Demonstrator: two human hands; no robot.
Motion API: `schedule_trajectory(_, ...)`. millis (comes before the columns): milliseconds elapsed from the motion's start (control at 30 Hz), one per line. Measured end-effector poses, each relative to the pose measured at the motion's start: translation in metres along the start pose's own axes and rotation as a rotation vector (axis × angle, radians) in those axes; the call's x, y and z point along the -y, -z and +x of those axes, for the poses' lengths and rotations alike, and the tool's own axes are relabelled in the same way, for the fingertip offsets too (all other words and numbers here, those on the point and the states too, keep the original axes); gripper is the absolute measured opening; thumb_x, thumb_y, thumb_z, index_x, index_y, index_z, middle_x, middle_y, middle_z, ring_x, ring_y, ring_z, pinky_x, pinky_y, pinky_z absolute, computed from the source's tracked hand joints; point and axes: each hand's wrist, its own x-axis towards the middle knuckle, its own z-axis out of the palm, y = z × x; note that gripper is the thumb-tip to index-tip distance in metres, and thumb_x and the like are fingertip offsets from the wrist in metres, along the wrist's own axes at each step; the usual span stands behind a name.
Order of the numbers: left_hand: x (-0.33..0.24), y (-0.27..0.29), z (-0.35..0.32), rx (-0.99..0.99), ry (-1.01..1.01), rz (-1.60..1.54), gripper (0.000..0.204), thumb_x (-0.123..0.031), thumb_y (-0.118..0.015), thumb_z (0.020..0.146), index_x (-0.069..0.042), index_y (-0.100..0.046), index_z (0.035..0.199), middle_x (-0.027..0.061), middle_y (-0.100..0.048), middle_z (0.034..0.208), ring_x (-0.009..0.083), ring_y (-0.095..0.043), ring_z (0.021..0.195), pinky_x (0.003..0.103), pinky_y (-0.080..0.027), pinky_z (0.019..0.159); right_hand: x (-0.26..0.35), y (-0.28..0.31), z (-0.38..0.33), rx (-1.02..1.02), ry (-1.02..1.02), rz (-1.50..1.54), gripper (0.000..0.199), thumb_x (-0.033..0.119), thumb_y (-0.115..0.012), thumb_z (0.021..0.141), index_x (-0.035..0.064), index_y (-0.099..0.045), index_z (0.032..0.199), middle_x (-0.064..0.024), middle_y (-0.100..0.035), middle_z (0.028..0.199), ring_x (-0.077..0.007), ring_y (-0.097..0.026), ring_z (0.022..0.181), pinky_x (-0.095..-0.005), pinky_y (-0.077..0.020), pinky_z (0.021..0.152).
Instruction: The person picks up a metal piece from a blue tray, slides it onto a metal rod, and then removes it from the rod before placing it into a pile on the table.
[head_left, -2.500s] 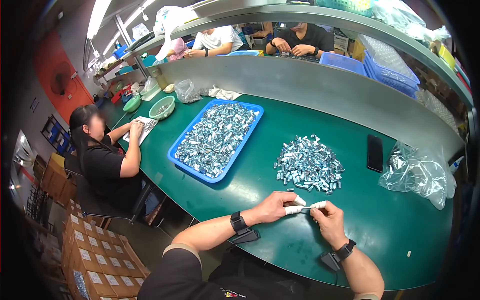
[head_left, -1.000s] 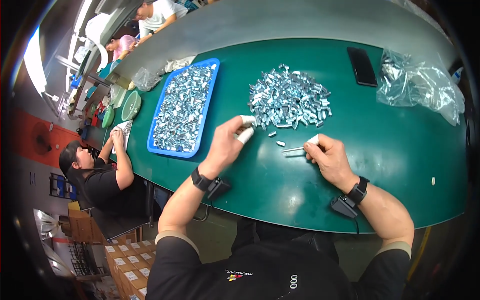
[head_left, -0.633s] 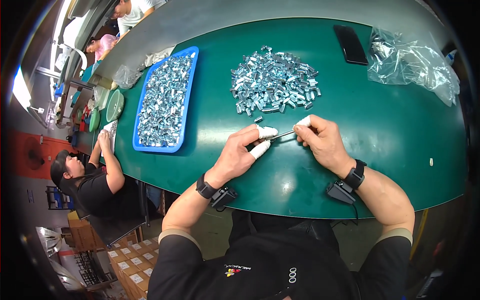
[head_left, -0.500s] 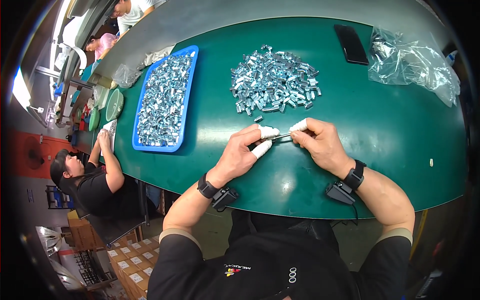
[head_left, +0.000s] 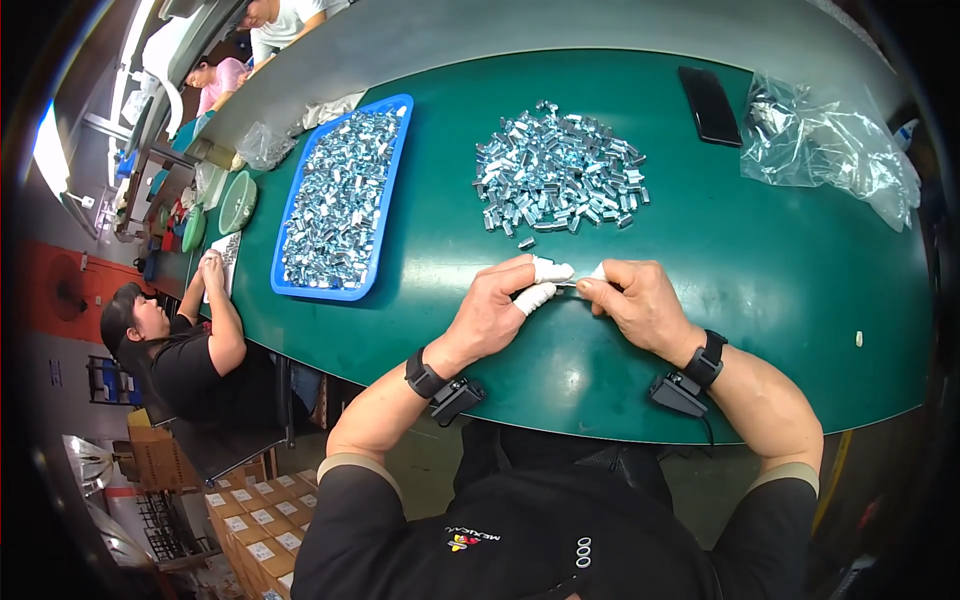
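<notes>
My left hand [head_left: 492, 306] pinches a small piece, mostly hidden, between its thumb and finger, both wrapped in white. Against it, my right hand [head_left: 640, 305] grips a thin metal rod [head_left: 568, 284]; white wrapping shows on its forefinger. The two hands meet over the green table, fingertips almost touching. Just beyond them lies a single short metal piece [head_left: 527, 243]. Farther out is a loose pile of shiny, bluish-silver metal pieces [head_left: 560, 170], short and block-shaped. On the left, a blue tray [head_left: 378, 235] is full of similar pieces.
A black phone [head_left: 710, 105] and a crumpled clear plastic bag [head_left: 830, 150] lie at the far right. A small pale object [head_left: 859, 339] sits near the right edge. Green bowls [head_left: 238, 203] stand beyond the tray. At left, a person [head_left: 190, 340] in black sits at the table.
My right hand has moved left toward my left hand, so less of the rod shows between them. The whole view has shifted slightly.
</notes>
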Motion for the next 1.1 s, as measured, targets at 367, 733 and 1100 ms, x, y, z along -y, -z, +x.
schedule_trajectory(367,0.038,0.131,0.010,-0.418,0.200,0.268,0.022,-0.008,-0.067,0.096,-0.004,-0.073,0.117,0.0064,-0.075,0.107,0.0141,-0.068,0.099,0.030,-0.053,0.088,-0.010,0.003,0.000,-0.055,-0.039,0.232,0.031,0.026,-0.066,0.099,0.0029,-0.066,0.079,-0.0014,-0.067,0.065,-0.0068,-0.056,0.058,-0.0275,-0.0428,0.052)
schedule_trajectory(733,0.079,0.170,0.058,-0.336,-0.070,0.659,0.029,-0.009,-0.069,0.094,-0.007,-0.071,0.122,0.0126,-0.073,0.112,0.0249,-0.071,0.100,0.034,-0.056,0.085,-0.002,0.006,0.000,0.000,-0.082,0.210,0.027,0.025,-0.065,0.101,0.0027,-0.068,0.085,-0.0007,-0.067,0.070,-0.0050,-0.056,0.063,-0.0239,-0.0432,0.056)
schedule_trajectory(1100,0.073,0.102,0.096,-0.140,0.093,0.623,0.023,-0.010,-0.075,0.089,-0.002,-0.069,0.109,0.0130,-0.070,0.099,0.0235,-0.069,0.085,0.035,-0.053,0.075,-0.005,0.004,0.002,-0.031,-0.030,0.185,0.032,0.027,-0.068,0.099,0.0025,-0.067,0.078,-0.0017,-0.065,0.063,-0.0075,-0.055,0.055,-0.0280,-0.0410,0.051)
